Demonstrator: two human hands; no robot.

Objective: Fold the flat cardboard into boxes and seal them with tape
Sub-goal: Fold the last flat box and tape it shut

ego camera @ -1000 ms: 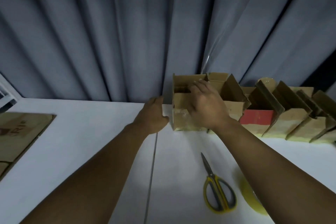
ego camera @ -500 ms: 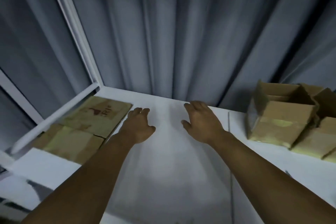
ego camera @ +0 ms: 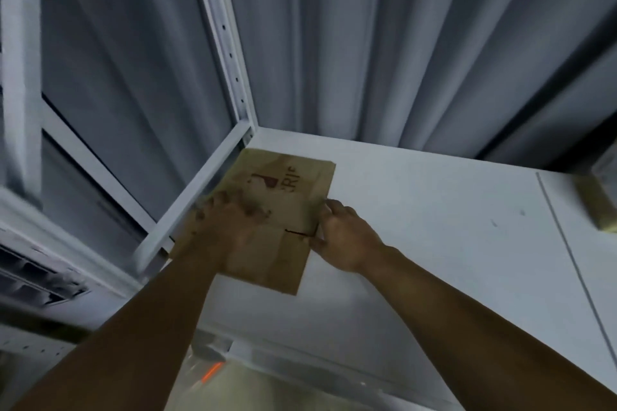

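A flat brown cardboard blank (ego camera: 283,197) with dark printed letters lies at the far left corner of the white table (ego camera: 434,227). My left hand (ego camera: 230,220) rests on top of its left part, blurred by motion, fingers spread over the sheet. At the right edge of the cardboard, beside a dark slit, my right hand (ego camera: 344,237) pinches the sheet between thumb and fingers. Only a corner of one folded box (ego camera: 601,207) shows at the right border.
A white metal frame post (ego camera: 220,30) and rail (ego camera: 197,190) run along the table's left side, close to the cardboard. Grey curtains (ego camera: 400,43) hang behind the table. A seam (ego camera: 567,260) crosses the tabletop at the right. The floor shows below the table's near edge.
My hands left the folded box on the right, swung left across the table and now lie on the flat cardboard. The view turned left, so the boxes, scissors and tape are out of sight.
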